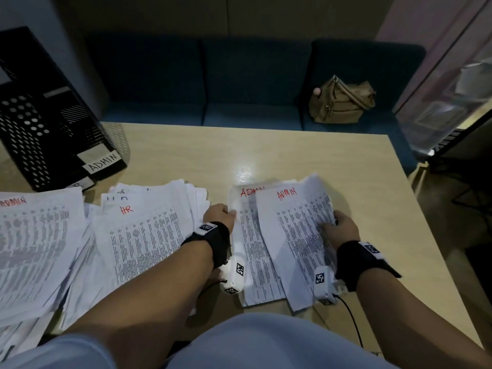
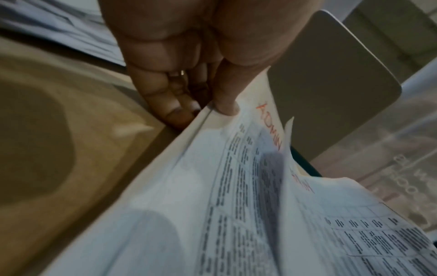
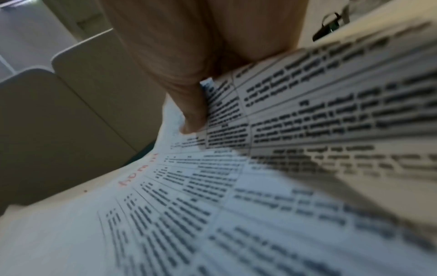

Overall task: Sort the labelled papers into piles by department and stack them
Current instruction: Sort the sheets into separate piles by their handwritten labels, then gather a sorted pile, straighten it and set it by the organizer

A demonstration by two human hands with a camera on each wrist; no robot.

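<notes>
Two printed sheets marked ADMIN in red lie at the table's middle right. My left hand (image 1: 222, 213) pinches the left edge of the lower ADMIN sheet (image 1: 253, 235), thumb on top and fingers curled under (image 2: 227, 104). My right hand (image 1: 342, 225) grips the right edge of the upper ADMIN sheet (image 1: 295, 233), which overlaps the lower one and curls up at that edge; its thumb (image 3: 194, 115) presses on the print. To the left lies a pile topped by an HR sheet (image 1: 143, 235). Another ADMIN sheet (image 1: 32, 249) tops the loose pile at far left.
A black perforated file tray (image 1: 48, 129) with an ADMIN label (image 1: 102, 162) stands at the table's back left. Bare tan tabletop (image 1: 266, 150) lies behind the papers. A brown bag (image 1: 342, 101) sits on the dark blue sofa beyond the table.
</notes>
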